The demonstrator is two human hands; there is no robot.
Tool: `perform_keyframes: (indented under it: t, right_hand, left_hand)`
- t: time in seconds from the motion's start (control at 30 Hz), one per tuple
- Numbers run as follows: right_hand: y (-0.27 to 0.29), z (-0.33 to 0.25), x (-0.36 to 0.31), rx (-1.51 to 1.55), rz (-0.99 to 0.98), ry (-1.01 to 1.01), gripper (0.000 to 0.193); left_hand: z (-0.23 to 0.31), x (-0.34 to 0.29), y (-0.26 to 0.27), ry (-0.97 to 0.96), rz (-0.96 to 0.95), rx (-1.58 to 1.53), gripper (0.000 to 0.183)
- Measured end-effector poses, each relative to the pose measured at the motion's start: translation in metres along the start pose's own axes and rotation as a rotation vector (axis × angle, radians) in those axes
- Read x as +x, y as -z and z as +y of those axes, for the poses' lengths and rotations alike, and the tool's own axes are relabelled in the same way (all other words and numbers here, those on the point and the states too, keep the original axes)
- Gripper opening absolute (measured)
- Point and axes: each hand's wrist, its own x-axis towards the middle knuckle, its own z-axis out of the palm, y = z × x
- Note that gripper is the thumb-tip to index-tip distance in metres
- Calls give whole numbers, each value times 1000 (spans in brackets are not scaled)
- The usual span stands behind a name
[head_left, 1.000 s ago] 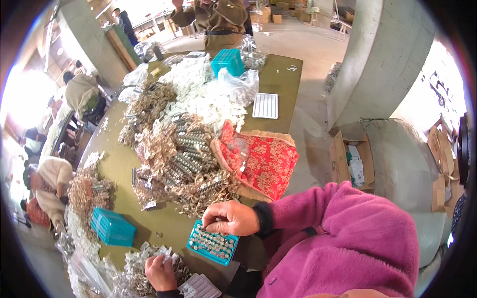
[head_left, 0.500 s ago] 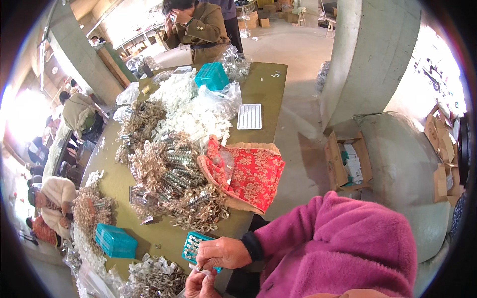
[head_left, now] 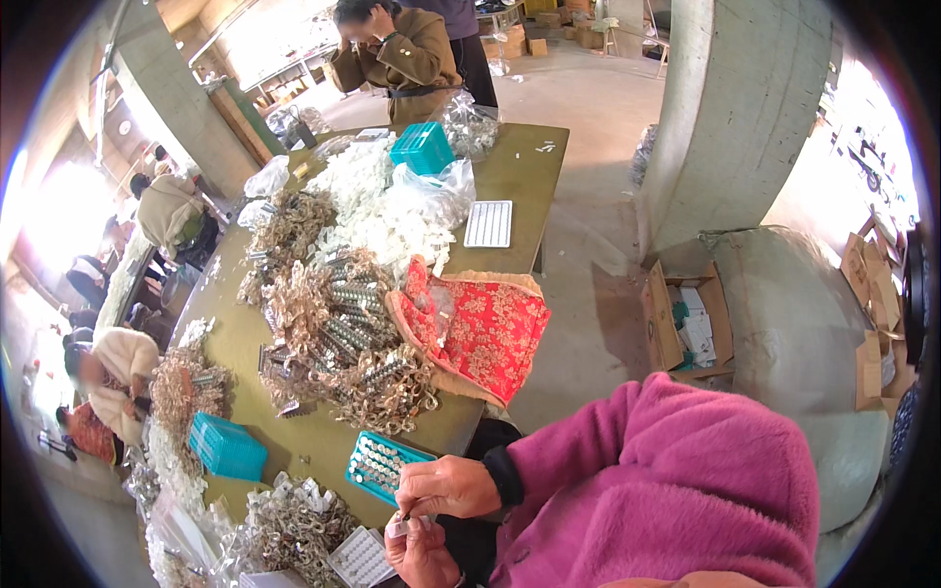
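My left hand point(head_left: 423, 555), at the lower edge, is closed on a small white piece point(head_left: 398, 527). Just above it, my right hand point(head_left: 449, 486) pinches its fingertips together over that piece; a tiny dark bit shows there, too small to name. Beside my right hand lies a teal tray point(head_left: 355, 478) filled with small white, round-topped parts standing in rows. To the left of my left hand, a white gridded tray point(head_left: 365, 561) sits next to a heap of small clear and metallic parts point(head_left: 294, 524).
Heaps of brownish clear parts with dark ribbed strips point(head_left: 343, 323) and white pieces point(head_left: 372, 211) cover the table point(head_left: 520, 176). Teal baskets point(head_left: 227, 446), another white tray point(head_left: 488, 224) and a red floral cloth point(head_left: 495, 328) lie there. A person point(head_left: 407, 64) stands across; others work at left.
My hands have shifted slightly down and right, still close together, uncovering more of the teal tray. The white gridded tray beside my left hand now shows. The whole view has tilted a little.
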Motion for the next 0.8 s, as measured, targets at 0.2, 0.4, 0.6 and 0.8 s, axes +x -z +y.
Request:
perform_keyframes:
  t: [0.2,0.4,0.6,0.8]
  right_hand:
    - [2,-4,-5,-27,69,11,12]
    - [1,-12,-5,2,-10,87,12]
    - [11,-16,-4,-138,-57,107,11]
    - [-10,-13,-2,-148,-63,102,24]
  left_hand:
    - [0,-14,0,-63,68,65,36]
    - [-6,-23,-5,-348,165,452,28]
    - [-18,-27,11,-478,199,512,26]
    - [-25,-29,30,-467,164,370,30]
